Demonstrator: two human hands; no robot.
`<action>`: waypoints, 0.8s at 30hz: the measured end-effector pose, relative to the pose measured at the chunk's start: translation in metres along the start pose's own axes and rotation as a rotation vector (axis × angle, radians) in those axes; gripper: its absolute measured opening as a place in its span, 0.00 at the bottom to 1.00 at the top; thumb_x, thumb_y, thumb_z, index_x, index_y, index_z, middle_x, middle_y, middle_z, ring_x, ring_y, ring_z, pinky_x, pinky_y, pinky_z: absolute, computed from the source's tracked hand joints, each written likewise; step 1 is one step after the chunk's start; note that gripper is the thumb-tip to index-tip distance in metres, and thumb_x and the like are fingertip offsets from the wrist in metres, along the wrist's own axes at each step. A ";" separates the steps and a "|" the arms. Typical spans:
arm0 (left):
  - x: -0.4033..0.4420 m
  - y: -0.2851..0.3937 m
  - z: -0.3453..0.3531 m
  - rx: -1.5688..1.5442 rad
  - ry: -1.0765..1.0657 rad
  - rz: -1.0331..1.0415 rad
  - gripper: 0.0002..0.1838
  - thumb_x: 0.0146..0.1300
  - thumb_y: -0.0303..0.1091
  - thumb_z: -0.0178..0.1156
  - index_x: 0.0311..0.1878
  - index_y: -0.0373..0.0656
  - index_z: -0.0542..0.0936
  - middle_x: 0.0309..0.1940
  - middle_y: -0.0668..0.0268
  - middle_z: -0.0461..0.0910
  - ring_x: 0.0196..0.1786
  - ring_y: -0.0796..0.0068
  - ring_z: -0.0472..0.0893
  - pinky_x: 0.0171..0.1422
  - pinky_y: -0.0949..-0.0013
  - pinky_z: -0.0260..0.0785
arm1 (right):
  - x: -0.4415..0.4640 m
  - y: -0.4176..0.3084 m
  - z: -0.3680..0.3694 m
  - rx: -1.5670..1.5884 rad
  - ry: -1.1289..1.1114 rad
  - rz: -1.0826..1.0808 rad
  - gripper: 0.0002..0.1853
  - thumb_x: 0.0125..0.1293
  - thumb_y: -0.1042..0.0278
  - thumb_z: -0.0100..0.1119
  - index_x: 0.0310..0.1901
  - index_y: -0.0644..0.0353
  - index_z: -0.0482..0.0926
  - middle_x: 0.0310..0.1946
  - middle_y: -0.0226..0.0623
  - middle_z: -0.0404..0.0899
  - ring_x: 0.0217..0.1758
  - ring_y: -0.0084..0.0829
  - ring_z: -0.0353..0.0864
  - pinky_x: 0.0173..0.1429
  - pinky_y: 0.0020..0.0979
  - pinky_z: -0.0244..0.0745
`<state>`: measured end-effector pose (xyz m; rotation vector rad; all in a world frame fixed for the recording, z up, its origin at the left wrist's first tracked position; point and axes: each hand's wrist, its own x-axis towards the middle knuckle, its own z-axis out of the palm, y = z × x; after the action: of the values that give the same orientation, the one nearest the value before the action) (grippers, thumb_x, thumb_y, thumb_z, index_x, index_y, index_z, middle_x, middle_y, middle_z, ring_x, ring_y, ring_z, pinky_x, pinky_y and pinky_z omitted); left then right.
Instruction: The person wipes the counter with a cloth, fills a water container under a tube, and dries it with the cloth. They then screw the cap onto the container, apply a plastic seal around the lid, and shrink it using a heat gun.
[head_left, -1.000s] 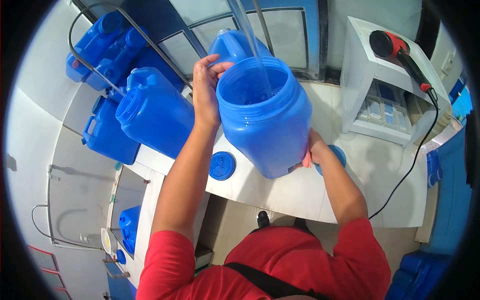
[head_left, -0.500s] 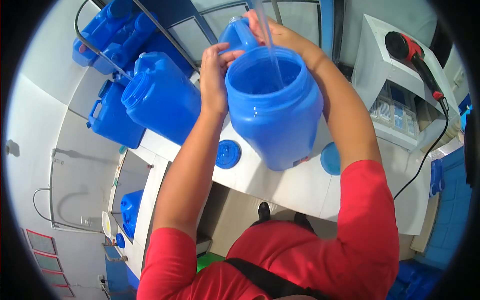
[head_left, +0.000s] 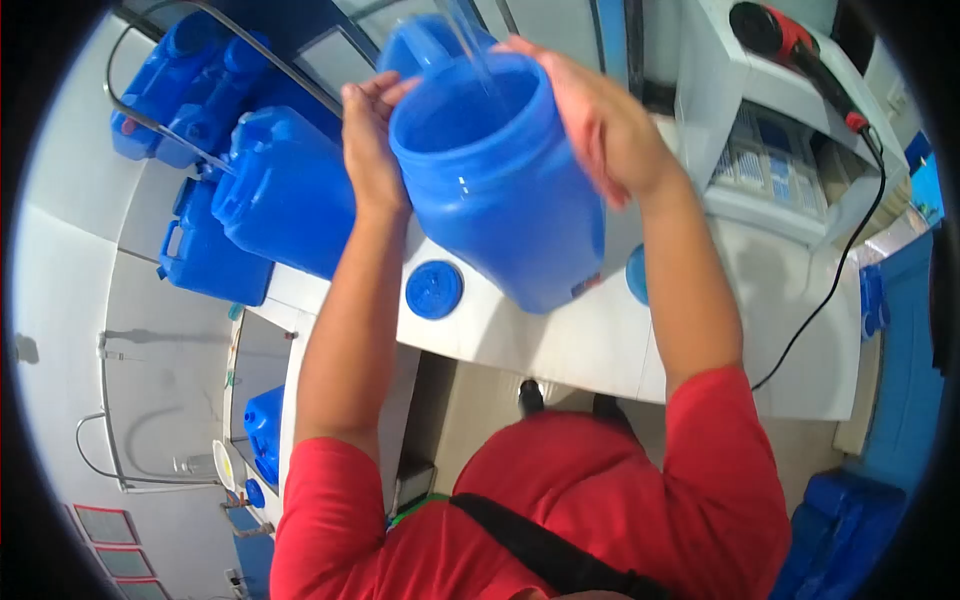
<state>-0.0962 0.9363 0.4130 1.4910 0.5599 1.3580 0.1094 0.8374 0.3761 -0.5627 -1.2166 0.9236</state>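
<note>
A large blue jug [head_left: 505,215] stands open on the white counter [head_left: 600,340], slightly tilted in view, its wide mouth towards me. A clear stream of water [head_left: 478,50] falls into it from above. My left hand [head_left: 375,145] lies against the jug's left side near the neck, fingers apart. On the right side of the neck is my right hand [head_left: 590,115], fingers stretched along the rim, with a pinkish edge beneath it that is blurred. A blue screw lid [head_left: 434,289] lies left of the jug's base, and another round blue lid [head_left: 637,274] is partly behind my right forearm.
Several blue containers stand at the left, the nearest [head_left: 285,195] under a curved metal pipe [head_left: 190,135]. At the right, a black and red heat gun [head_left: 800,65] rests on a white cabinet [head_left: 740,60], its black cord hanging over the counter.
My right hand went from the jug's lower right side, past the handle behind it, to the right of its neck. My left hand stays at the left side. The view has shifted.
</note>
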 end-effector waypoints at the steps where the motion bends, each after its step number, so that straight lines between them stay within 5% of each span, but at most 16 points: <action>1: 0.000 -0.001 -0.002 0.007 -0.004 0.005 0.37 0.80 0.63 0.36 0.61 0.32 0.70 0.51 0.50 0.82 0.52 0.64 0.82 0.59 0.63 0.76 | 0.010 0.011 -0.007 0.104 -0.010 -0.009 0.31 0.83 0.55 0.29 0.76 0.71 0.60 0.63 0.47 0.79 0.56 0.30 0.85 0.58 0.31 0.82; 3: -0.003 0.001 0.002 0.028 0.006 -0.013 0.36 0.80 0.62 0.36 0.61 0.31 0.70 0.51 0.50 0.82 0.52 0.64 0.82 0.59 0.64 0.76 | -0.005 0.036 -0.018 0.094 0.019 -0.029 0.34 0.81 0.48 0.34 0.74 0.72 0.63 0.65 0.46 0.77 0.55 0.30 0.85 0.58 0.31 0.83; 4: -0.003 0.002 0.002 0.053 0.006 0.007 0.36 0.80 0.62 0.36 0.61 0.31 0.70 0.51 0.50 0.82 0.52 0.64 0.82 0.59 0.64 0.76 | -0.026 0.029 -0.005 0.051 0.241 0.245 0.37 0.80 0.44 0.36 0.75 0.71 0.60 0.67 0.47 0.75 0.59 0.31 0.83 0.63 0.31 0.80; 6: -0.005 0.003 0.001 0.076 0.003 0.030 0.35 0.80 0.60 0.36 0.61 0.31 0.70 0.51 0.49 0.82 0.52 0.64 0.82 0.60 0.64 0.75 | -0.077 0.062 0.001 0.062 0.386 0.251 0.44 0.78 0.36 0.38 0.77 0.71 0.52 0.72 0.49 0.68 0.67 0.34 0.76 0.69 0.32 0.74; 8: -0.005 0.003 0.002 0.067 -0.005 0.035 0.36 0.80 0.60 0.36 0.61 0.30 0.69 0.51 0.49 0.82 0.53 0.63 0.82 0.61 0.64 0.75 | -0.134 0.122 0.011 0.115 0.304 -0.011 0.47 0.77 0.33 0.39 0.79 0.71 0.48 0.74 0.50 0.64 0.72 0.35 0.72 0.71 0.32 0.71; 10: -0.005 0.002 0.004 0.040 -0.021 0.047 0.36 0.80 0.60 0.36 0.62 0.29 0.69 0.52 0.47 0.81 0.54 0.62 0.81 0.62 0.63 0.74 | -0.175 0.138 0.058 -0.525 0.404 -0.147 0.45 0.78 0.41 0.43 0.79 0.71 0.42 0.78 0.61 0.45 0.79 0.53 0.53 0.78 0.49 0.52; 12: -0.003 -0.003 0.003 0.007 -0.016 0.047 0.36 0.79 0.62 0.38 0.60 0.31 0.72 0.50 0.52 0.82 0.52 0.64 0.81 0.61 0.64 0.74 | -0.182 0.134 0.088 -0.978 0.316 -0.243 0.44 0.78 0.54 0.50 0.79 0.71 0.38 0.78 0.73 0.34 0.82 0.72 0.36 0.79 0.69 0.22; 14: 0.011 -0.015 -0.015 0.038 -0.031 0.029 0.38 0.78 0.65 0.37 0.60 0.33 0.73 0.51 0.52 0.82 0.52 0.63 0.82 0.62 0.63 0.75 | -0.134 0.112 0.112 -1.455 0.253 -0.542 0.39 0.75 0.58 0.54 0.77 0.74 0.50 0.78 0.69 0.39 0.79 0.77 0.39 0.77 0.74 0.22; 15: 0.014 -0.012 -0.015 0.034 -0.025 0.026 0.38 0.78 0.65 0.37 0.60 0.33 0.73 0.51 0.52 0.82 0.52 0.63 0.82 0.62 0.63 0.75 | -0.117 0.089 0.119 -1.667 0.084 -0.525 0.32 0.72 0.57 0.55 0.70 0.71 0.67 0.75 0.63 0.53 0.80 0.73 0.44 0.76 0.77 0.22; 17: 0.016 -0.001 -0.013 -0.181 -0.080 -0.141 0.41 0.77 0.68 0.34 0.63 0.33 0.71 0.58 0.48 0.80 0.58 0.59 0.81 0.68 0.59 0.71 | -0.089 0.075 0.131 -1.881 -0.174 -0.477 0.31 0.72 0.58 0.55 0.71 0.70 0.67 0.74 0.61 0.56 0.78 0.69 0.48 0.75 0.72 0.27; 18: 0.018 0.002 -0.026 -0.452 -0.181 -0.226 0.42 0.71 0.73 0.46 0.63 0.39 0.68 0.54 0.50 0.80 0.54 0.59 0.81 0.65 0.56 0.72 | -0.081 0.080 0.134 -1.968 -0.312 -0.423 0.31 0.72 0.58 0.54 0.71 0.69 0.67 0.73 0.60 0.58 0.78 0.66 0.50 0.75 0.70 0.30; 19: 0.029 0.009 -0.050 -0.582 -0.438 -0.238 0.48 0.70 0.75 0.45 0.72 0.37 0.63 0.67 0.45 0.72 0.67 0.54 0.74 0.76 0.52 0.61 | -0.079 0.092 0.135 -2.047 -0.461 -0.350 0.31 0.71 0.59 0.54 0.71 0.69 0.68 0.73 0.59 0.59 0.77 0.64 0.52 0.75 0.68 0.33; 21: 0.006 0.020 -0.062 -0.294 -0.166 -0.152 0.44 0.76 0.71 0.32 0.67 0.34 0.68 0.64 0.46 0.77 0.65 0.56 0.77 0.75 0.54 0.64 | -0.091 0.127 0.130 -2.141 -0.759 -0.198 0.31 0.71 0.60 0.54 0.71 0.68 0.68 0.71 0.57 0.62 0.76 0.59 0.56 0.74 0.63 0.39; 24: -0.046 -0.005 -0.104 0.020 -0.116 0.067 0.39 0.78 0.68 0.35 0.68 0.39 0.71 0.62 0.55 0.77 0.59 0.62 0.77 0.71 0.59 0.64 | -0.134 0.160 0.118 -2.134 -0.966 -0.104 0.30 0.70 0.61 0.54 0.71 0.66 0.68 0.69 0.53 0.66 0.74 0.52 0.61 0.73 0.56 0.47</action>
<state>-0.2030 0.9362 0.3740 1.6064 0.4549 1.3109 -0.0592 0.7980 0.2099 -1.7021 -2.8484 -0.7856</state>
